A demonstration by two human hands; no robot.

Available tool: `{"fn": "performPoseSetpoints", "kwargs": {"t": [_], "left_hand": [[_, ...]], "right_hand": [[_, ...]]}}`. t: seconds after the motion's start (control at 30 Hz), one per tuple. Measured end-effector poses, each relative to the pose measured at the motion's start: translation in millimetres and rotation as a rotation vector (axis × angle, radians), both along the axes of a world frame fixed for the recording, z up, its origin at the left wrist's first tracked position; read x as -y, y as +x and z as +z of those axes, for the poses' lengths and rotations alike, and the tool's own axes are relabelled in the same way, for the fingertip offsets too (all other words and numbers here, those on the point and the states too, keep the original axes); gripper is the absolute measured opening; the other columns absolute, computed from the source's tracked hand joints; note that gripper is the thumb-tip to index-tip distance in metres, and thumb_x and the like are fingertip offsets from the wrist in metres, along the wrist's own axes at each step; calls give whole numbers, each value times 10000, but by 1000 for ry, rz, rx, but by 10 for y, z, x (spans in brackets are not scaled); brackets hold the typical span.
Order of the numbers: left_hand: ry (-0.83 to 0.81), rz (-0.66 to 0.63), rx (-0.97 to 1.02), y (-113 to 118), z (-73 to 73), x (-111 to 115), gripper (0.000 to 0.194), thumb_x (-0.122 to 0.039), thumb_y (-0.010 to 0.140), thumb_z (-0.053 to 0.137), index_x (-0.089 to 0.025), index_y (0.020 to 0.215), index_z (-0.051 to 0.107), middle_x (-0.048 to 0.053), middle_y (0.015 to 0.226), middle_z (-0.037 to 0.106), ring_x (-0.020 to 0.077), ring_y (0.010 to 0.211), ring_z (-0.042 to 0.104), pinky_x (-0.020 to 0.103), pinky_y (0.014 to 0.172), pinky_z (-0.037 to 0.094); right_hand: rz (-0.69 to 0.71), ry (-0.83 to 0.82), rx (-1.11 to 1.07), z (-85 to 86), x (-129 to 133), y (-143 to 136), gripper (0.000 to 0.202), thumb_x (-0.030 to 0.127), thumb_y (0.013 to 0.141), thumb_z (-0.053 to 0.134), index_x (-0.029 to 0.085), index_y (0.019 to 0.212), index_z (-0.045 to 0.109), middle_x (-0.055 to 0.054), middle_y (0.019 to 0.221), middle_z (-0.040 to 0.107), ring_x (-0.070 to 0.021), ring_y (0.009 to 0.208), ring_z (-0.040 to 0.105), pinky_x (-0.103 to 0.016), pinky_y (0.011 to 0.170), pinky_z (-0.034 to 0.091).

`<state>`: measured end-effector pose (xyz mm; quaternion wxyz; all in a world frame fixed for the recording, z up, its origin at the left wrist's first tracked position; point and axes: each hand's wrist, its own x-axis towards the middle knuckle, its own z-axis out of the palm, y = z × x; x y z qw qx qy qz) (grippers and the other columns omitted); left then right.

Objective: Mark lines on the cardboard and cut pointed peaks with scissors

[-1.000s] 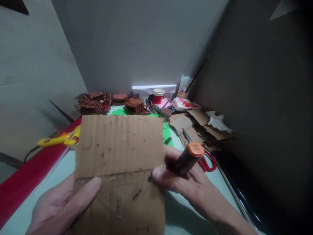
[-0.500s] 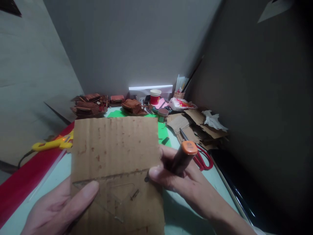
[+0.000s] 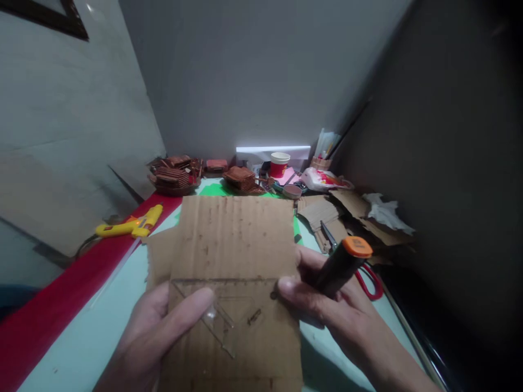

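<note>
A brown cardboard piece (image 3: 241, 239) is held up in front of me, with a second cardboard piece (image 3: 159, 253) showing behind its left side. Across it lies a clear plastic set square (image 3: 229, 321), its long edge nearly level. My left hand (image 3: 163, 326) grips the cardboard's left side, thumb pressing on the set square. At the right edge, my right hand (image 3: 330, 299) is closed, thumb on the set square's corner by a small dark hole. A dark, thick-handled tool with an orange end (image 3: 341, 264) is gripped in that hand; its working tip is hidden.
On the left rests a yellow hot glue gun (image 3: 131, 224) over red cloth. Red-handled scissors (image 3: 371, 282) and cardboard scraps (image 3: 321, 215) lie to the right. Stacks of brown pieces (image 3: 174, 177), a paper cup (image 3: 280, 164) and a plastic packet (image 3: 322, 178) line the back.
The view has shifted, so everything sits further right. The cardboard now looks straighter, the set square's edge is more level, and a second cardboard piece shows behind it. Both hands keep their holds.
</note>
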<state>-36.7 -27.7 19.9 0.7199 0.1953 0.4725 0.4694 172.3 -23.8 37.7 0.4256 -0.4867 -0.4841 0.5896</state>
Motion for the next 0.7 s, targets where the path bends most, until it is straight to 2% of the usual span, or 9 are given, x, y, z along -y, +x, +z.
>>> {"fn": "performPoseSetpoints", "kwargs": {"t": [0.1,0.2,0.3,0.4,0.53,0.7], "left_hand": [[27,-42,66,-6,3,11,811,-329,729,871,-318,1453,506,35,1084,810,300,1041,752,333,859,616],[84,-72,3,-8,40,21,688,-356,745,850,-286,1381,598,49,1092,807,314,1069,740,354,874,611],[123,-81,-126,-31,66,22,504,-486,695,867,-220,1111,765,86,1070,808,342,1069,735,349,796,629],[151,-122,-163,-65,73,18,365,-523,698,851,-212,883,802,90,995,819,327,959,764,299,639,624],[200,-153,-233,-80,78,15,305,-492,747,817,-207,855,809,75,887,825,255,725,774,282,618,616],[224,-138,-239,-60,85,18,321,-514,746,806,-199,804,814,92,1030,814,231,691,759,257,565,598]], "right_hand": [[59,8,-53,-31,-17,10,360,454,851,729,239,808,443,35,755,424,-162,738,431,-307,699,365],[73,10,-61,-54,-37,24,414,475,853,732,240,772,400,42,736,370,-161,733,423,-298,669,341],[76,12,-27,-55,-44,34,386,482,859,723,242,803,426,33,772,412,-164,760,424,-301,708,371],[97,52,57,-62,-52,49,358,500,874,693,240,820,452,23,789,440,-175,784,456,-303,711,385],[101,89,134,-86,-63,74,379,533,862,689,231,843,461,9,820,464,-178,789,463,-298,696,388],[126,95,64,-64,-58,64,306,485,872,705,218,874,556,0,827,530,-166,770,463,-304,744,419]]}}
